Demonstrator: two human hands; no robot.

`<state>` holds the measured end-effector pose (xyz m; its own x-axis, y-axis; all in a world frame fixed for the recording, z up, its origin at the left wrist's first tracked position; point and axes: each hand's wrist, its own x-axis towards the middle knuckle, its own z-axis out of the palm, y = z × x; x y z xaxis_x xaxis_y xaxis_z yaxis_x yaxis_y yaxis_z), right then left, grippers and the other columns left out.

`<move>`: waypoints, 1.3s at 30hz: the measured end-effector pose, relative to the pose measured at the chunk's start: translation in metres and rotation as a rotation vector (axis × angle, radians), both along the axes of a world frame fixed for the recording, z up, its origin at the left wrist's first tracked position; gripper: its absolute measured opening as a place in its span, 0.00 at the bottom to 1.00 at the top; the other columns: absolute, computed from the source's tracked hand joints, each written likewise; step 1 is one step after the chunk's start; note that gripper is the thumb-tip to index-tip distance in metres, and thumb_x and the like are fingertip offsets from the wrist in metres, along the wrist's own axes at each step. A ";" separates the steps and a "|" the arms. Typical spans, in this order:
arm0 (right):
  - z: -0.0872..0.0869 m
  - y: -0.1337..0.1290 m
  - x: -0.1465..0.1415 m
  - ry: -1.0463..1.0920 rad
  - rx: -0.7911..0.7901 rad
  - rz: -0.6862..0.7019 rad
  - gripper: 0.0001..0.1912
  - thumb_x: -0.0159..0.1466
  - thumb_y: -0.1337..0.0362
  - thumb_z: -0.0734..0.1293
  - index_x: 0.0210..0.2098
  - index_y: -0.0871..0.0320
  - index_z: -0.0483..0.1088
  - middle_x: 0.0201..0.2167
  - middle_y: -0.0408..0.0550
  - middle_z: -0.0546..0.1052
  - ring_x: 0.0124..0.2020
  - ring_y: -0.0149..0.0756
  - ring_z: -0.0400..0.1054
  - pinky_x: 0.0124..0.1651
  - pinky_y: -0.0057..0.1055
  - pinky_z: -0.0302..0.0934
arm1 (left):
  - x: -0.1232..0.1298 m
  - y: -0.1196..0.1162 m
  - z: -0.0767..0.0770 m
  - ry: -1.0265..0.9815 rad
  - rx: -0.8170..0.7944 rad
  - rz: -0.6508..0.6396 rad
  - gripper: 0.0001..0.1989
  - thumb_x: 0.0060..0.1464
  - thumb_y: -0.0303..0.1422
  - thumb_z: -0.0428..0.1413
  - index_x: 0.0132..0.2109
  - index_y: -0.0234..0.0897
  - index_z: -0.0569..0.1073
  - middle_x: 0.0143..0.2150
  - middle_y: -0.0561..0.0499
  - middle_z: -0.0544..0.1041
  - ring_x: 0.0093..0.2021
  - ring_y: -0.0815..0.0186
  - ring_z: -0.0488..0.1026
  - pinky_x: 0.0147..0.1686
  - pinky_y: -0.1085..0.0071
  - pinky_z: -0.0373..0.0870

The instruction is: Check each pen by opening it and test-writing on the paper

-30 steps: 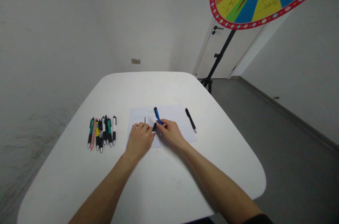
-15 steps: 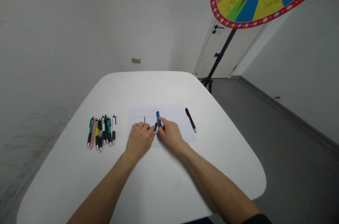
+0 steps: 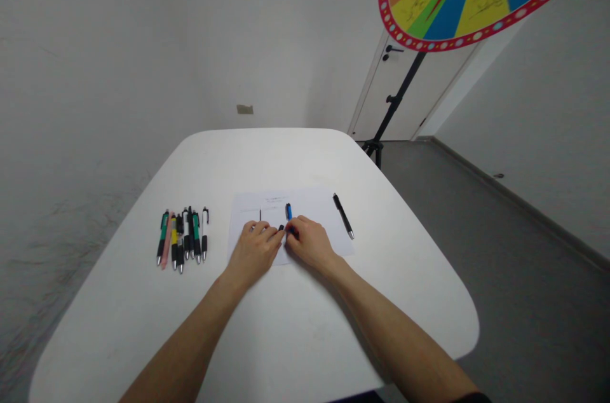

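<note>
My left hand point(image 3: 255, 250) rests over the sheet of paper point(image 3: 248, 203), fingers bent together and closed on a small black pen part point(image 3: 281, 228) that pokes out by the thumb and index finger. Close beside it, my right hand point(image 3: 312, 242) has curled fingers whose tips meet near that part. Something dark shows in its pinch, too hidden to name. A blue pen barrel point(image 3: 288, 211) lies on the paper just beyond the right fingers. Past the left hand is a thin dark stick point(image 3: 260, 215), perhaps a refill.
Several pens point(image 3: 180, 241) in green, pink, yellow, black and white lie in a group on the white table point(image 3: 305, 333) at left. A black pen point(image 3: 343, 215) lies across the paper's right edge. Behind the table's right side stands a colourful prize wheel point(image 3: 467, 2) on a black tripod.
My right fingers have left the blue barrel, which now lies slightly farther right, and have curled in towards my left fingertips. My left hand has shifted slightly right, still around the black part.
</note>
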<state>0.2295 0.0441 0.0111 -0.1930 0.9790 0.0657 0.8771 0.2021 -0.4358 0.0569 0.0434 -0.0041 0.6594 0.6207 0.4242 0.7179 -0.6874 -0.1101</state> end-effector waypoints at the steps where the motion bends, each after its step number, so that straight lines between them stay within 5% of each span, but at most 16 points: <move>1: 0.000 0.000 0.000 -0.001 0.000 0.008 0.11 0.64 0.67 0.61 0.41 0.56 0.74 0.40 0.48 0.77 0.37 0.35 0.71 0.39 0.29 0.57 | 0.000 0.000 0.000 0.000 -0.008 0.007 0.10 0.62 0.29 0.53 0.48 0.37 0.75 0.40 0.46 0.80 0.45 0.56 0.72 0.47 0.56 0.63; 9: -0.005 -0.001 0.001 0.006 0.027 0.036 0.11 0.63 0.66 0.62 0.42 0.56 0.74 0.39 0.48 0.77 0.36 0.34 0.70 0.39 0.29 0.57 | -0.004 0.002 -0.002 -0.162 -0.049 0.036 0.15 0.59 0.31 0.55 0.53 0.35 0.73 0.45 0.44 0.79 0.47 0.55 0.71 0.48 0.56 0.65; 19: -0.002 0.005 -0.003 -0.019 -0.002 0.049 0.21 0.63 0.53 0.66 0.53 0.53 0.72 0.44 0.51 0.76 0.37 0.38 0.71 0.40 0.33 0.59 | -0.063 0.021 0.000 -0.598 -0.045 0.323 0.11 0.60 0.31 0.50 0.42 0.37 0.77 0.40 0.46 0.81 0.44 0.57 0.74 0.49 0.59 0.69; 30: 0.002 0.005 -0.006 -0.043 -0.001 0.067 0.24 0.65 0.58 0.62 0.60 0.52 0.68 0.47 0.52 0.75 0.39 0.40 0.71 0.42 0.34 0.60 | -0.059 0.018 0.000 -0.566 -0.104 0.278 0.12 0.61 0.33 0.49 0.41 0.35 0.77 0.39 0.45 0.81 0.43 0.58 0.74 0.48 0.59 0.69; 39: -0.004 0.004 0.016 0.117 0.127 -0.184 0.18 0.68 0.62 0.59 0.53 0.59 0.72 0.43 0.52 0.76 0.40 0.38 0.70 0.45 0.33 0.60 | -0.063 0.018 0.000 -0.568 -0.083 0.291 0.12 0.61 0.33 0.49 0.42 0.37 0.77 0.40 0.46 0.81 0.44 0.58 0.75 0.48 0.60 0.70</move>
